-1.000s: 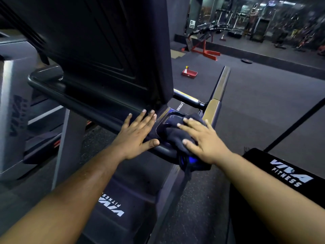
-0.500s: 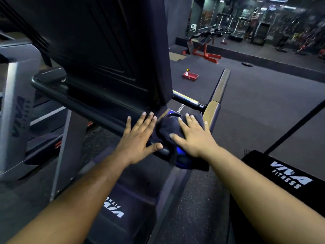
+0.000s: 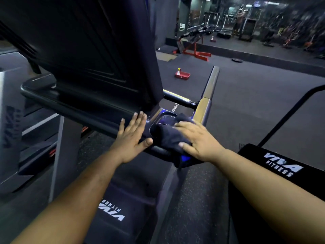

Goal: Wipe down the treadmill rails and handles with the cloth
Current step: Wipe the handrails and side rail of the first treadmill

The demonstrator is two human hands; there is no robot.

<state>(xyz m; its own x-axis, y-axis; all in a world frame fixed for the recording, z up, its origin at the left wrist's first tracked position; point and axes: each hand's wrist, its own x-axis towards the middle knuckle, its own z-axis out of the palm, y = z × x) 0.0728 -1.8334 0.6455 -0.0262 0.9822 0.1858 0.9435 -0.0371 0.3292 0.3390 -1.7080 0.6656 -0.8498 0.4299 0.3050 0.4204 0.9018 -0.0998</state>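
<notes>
A dark cloth (image 3: 167,136) lies bunched on the right corner of the treadmill console tray (image 3: 162,118). My right hand (image 3: 197,141) presses flat on the cloth, fingers spread over it. Flat and open, my left hand (image 3: 131,138) rests on the black front rail (image 3: 73,104) just below the big dark console panel (image 3: 88,50). The right side handrail (image 3: 210,90) runs away from the tray, grey and gold. A short black crossbar handle (image 3: 177,98) joins it behind the tray.
Another treadmill with a VIVA FITNESS logo (image 3: 281,164) stands at the right. A grey machine (image 3: 12,120) stands at the left. A red tray with a spray bottle (image 3: 182,74) sits on the gym floor, with a red bench (image 3: 195,48) further back.
My right hand slid the cloth from the tray's far side back toward the near edge. The left hand stayed flat on the front rail.
</notes>
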